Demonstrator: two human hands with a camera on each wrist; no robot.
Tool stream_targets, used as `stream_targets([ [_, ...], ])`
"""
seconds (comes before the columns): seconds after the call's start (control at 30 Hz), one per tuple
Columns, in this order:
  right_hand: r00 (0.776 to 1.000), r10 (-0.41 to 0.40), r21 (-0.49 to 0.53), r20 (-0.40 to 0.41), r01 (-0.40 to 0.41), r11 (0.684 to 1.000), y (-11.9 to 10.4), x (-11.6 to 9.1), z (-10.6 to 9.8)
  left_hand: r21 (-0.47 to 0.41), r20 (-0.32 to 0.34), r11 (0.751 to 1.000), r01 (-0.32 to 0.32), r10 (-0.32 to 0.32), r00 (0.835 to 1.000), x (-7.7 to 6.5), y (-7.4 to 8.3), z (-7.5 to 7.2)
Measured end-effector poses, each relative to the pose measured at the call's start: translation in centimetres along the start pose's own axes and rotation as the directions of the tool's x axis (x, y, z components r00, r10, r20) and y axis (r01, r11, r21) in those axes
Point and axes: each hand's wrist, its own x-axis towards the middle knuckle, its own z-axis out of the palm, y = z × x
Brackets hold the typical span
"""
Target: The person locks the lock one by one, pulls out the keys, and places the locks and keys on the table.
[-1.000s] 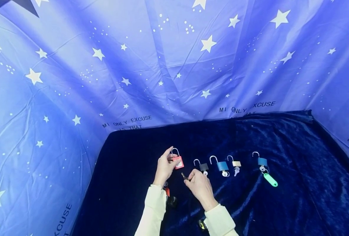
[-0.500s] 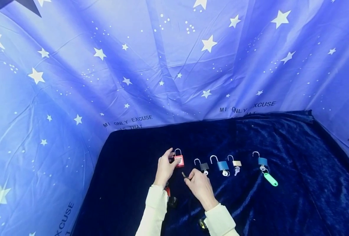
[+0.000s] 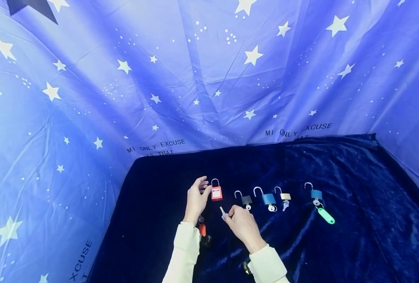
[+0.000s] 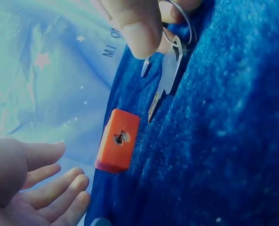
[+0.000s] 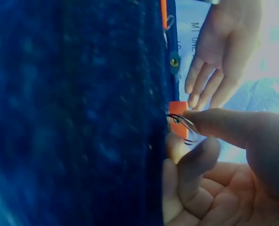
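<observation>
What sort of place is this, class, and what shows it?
Probably a curtained-off work area: star-printed fabric hangs on three sides, and open padlocks lie in a row on dark blue plush cloth.

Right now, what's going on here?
A person holds a key in the right hand, its tip pointing toward a red padlock on the dark blue cloth but not in the keyhole. The left hand is open beside that padlock, not gripping it. To its right lie four more padlocks, shackles open: black, blue, brass-coloured, and another blue one with a green tag.
</observation>
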Motion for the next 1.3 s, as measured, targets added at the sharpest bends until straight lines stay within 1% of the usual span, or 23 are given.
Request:
stream_targets([
  [0.1, 1.000, -0.021, 0.001, 0.001, 0.021, 1.000, 0.3, 0.1, -0.5, -0.011, -0.001, 1.000, -0.002, 0.002, 1.000, 0.0, 0.2, 0.1],
  [0.23, 0.999, -0.034, 0.015, -0.020, 0.035, 0.999, 0.9, 0.2, -1.1, -0.020, -0.010, 1.000, -0.006, 0.006, 1.000, 0.0, 0.5, 0.3],
  [0.4, 0.999, -0.030, 0.042, -0.032, 0.031, 0.999, 1.5, 0.2, -1.6, -0.038, -0.004, 0.998, -0.042, 0.042, 0.999, -0.2, 0.9, 0.8],
  [0.47, 0.999, -0.024, 0.054, -0.033, 0.026, 0.998, 1.7, 0.3, -1.8, -0.049, 0.010, 0.998, -0.049, 0.049, 0.999, -0.4, 1.0, 1.2],
  [0.6, 0.999, -0.007, 0.078, -0.054, 0.011, 0.997, 2.2, 0.5, -2.3, -0.057, 0.035, 0.997, -0.042, 0.044, 0.998, -0.7, 1.5, 2.2],
  [0.7, 0.997, 0.028, 0.112, -0.077, -0.019, 0.993, 2.8, 0.8, -2.8, -0.046, 0.050, 0.998, -0.040, 0.042, 0.998, -1.0, 2.1, 3.0],
  [0.8, 0.993, 0.051, 0.131, -0.104, -0.037, 0.991, 3.5, 1.2, -3.2, -0.032, 0.076, 0.998, -0.045, 0.047, 0.996, -1.3, 2.7, 4.0],
  [0.9, 0.991, 0.060, 0.129, -0.122, -0.045, 0.991, 4.1, 1.3, -3.5, -0.017, 0.102, 0.998, -0.064, 0.066, 0.993, -1.5, 3.2, 4.8],
  [1.03, 0.990, 0.073, 0.138, -0.123, -0.056, 0.989, 4.6, 1.4, -3.8, -0.037, 0.141, 0.997, -0.062, 0.067, 0.988, -1.7, 3.4, 5.5],
  [1.1, 0.990, 0.086, 0.144, -0.115, -0.070, 0.987, 4.8, 1.5, -3.8, -0.050, 0.171, 0.998, -0.048, 0.056, 0.984, -1.8, 3.4, 5.8],
  [1.13, 0.990, 0.091, 0.145, -0.111, -0.075, 0.987, 4.9, 1.5, -3.8, -0.057, 0.190, 0.998, -0.030, 0.040, 0.981, -1.9, 3.5, 6.0],
  [1.2, 0.990, 0.101, 0.141, -0.101, -0.086, 0.986, 5.1, 1.4, -3.9, -0.059, 0.225, 0.998, -0.003, 0.016, 0.974, -2.0, 3.5, 6.2],
  [1.3, 0.990, 0.101, 0.125, -0.096, -0.089, 0.988, 5.3, 1.5, -3.9, -0.046, 0.263, 0.999, 0.019, -0.006, 0.965, -2.1, 3.6, 6.6],
])
